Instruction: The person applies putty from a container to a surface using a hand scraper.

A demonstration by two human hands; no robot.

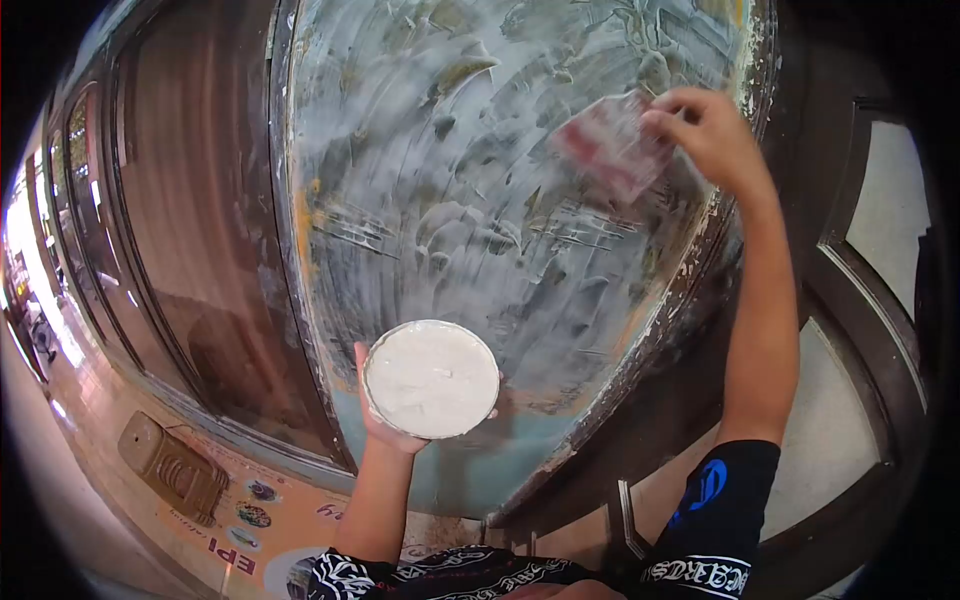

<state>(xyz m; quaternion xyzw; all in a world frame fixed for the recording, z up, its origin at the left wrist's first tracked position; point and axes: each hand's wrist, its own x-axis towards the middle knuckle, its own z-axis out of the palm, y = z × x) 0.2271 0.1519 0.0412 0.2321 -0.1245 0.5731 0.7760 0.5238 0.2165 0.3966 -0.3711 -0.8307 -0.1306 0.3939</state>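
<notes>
My left hand (392, 435) holds up a round container of white paste (432, 380) from below, low in the view; the fingers wrap round its underside and are mostly hidden. At the upper right, my right hand (700, 125) pinches the corner of a flat reddish, paste-smeared spreader (615, 145), blurred by motion. The spreader lies close against or just in front of a wall panel (400, 200); actual contact cannot be made out. Streaky white and grey paste covers most of the panel, while its lower part shows plain pale green.
Dark wooden frames with glass (200, 200) stand at the left. A brown plastic stool (172, 465) rests at the lower left beside a printed banner (240, 525) on the floor. Dark framed panelling (840, 400) is at the right.
</notes>
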